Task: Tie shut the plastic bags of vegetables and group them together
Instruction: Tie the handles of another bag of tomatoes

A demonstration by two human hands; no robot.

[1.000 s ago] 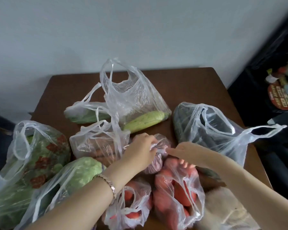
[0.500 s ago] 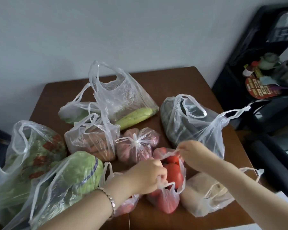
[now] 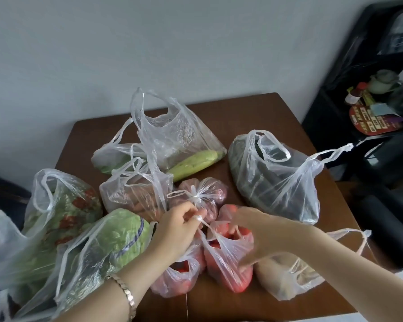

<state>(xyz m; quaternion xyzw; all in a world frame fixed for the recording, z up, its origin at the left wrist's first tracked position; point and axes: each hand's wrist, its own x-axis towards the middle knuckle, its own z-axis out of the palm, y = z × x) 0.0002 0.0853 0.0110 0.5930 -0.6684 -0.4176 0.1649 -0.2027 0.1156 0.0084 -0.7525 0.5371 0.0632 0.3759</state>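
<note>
The left hand [image 3: 179, 225] pinches one handle of the tomato bag [image 3: 228, 259] at the table's [image 3: 254, 112] front; the right hand [image 3: 254, 231] holds the other. Pulling too hard may tear the thin plastic.

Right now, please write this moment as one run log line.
left hand: pinching handle | right hand: on tomato bag | tied: onion bag

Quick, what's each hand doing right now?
Left hand: closed, pinching a handle loop of the tomato bag.
Right hand: fingers spread on the same bag; whether it grips anything cannot be told.
</note>
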